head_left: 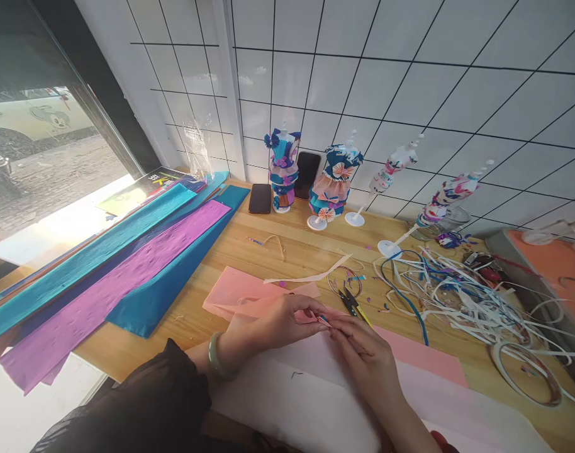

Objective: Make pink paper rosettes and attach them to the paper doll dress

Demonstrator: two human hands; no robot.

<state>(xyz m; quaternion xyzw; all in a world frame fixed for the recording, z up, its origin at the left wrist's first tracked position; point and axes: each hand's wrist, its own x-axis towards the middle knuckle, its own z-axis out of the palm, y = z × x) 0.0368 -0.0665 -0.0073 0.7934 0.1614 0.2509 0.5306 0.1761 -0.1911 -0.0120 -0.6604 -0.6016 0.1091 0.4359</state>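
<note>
My left hand (280, 321), with a pale green bangle (215, 355) at its wrist, is closed in a pinch at the centre. My right hand (365, 349) meets it fingertip to fingertip, closed too. Between them is a small bluish and pinkish piece (323, 319), mostly hidden by the fingers; what it is cannot be made out. Pink paper (422, 352) and white paper (311, 396) lie beneath both hands. Just beyond the right hand lie black-and-yellow snips (351, 302).
Blue paper (146, 299) and purple paper (127, 283) lie at the left. Small dressed mannequins (284, 167) and a black phone (260, 198) stand or lie near the tiled wall. Tangled white strips (471, 308) and a tape roll (526, 372) are at the right.
</note>
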